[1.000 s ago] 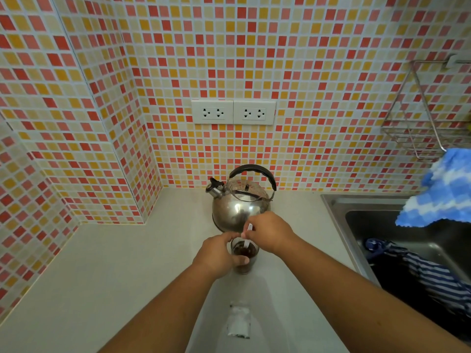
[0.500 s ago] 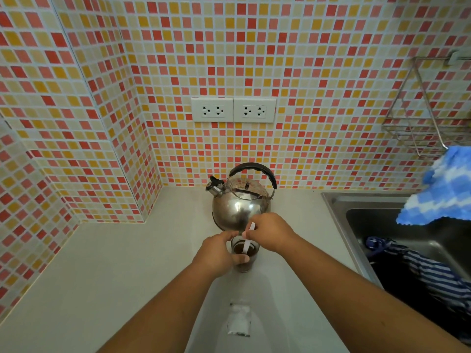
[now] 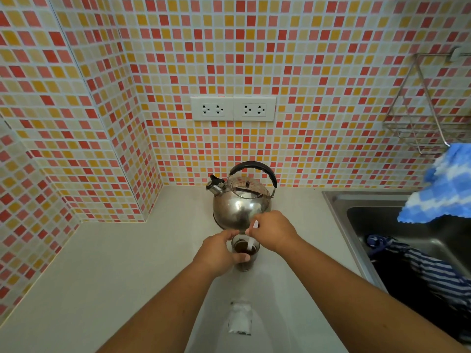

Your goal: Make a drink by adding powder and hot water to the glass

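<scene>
Basically glass (image 3: 246, 253) sits on the counter (image 3: 107, 271) just in front of the kettle (image 3: 240, 200), dark drink inside. Left hand (image 3: 219, 253) wrapped around the glass, steadying it. Right hand (image 3: 271, 233) pinched on a white stirrer (image 3: 252, 238) dipped into the liquid. Torn sachet (image 3: 239, 318) lies nearer the camera, sink (image 3: 382, 220) off to the right. Looks like the stirring stage, nearly done. Risk: hard stirring slops hot liquid onto the holding fingers, or the stirring elbow nudges the kettle.

Left hand (image 3: 219, 252) cupped, right hand (image 3: 274, 231) pinched
</scene>
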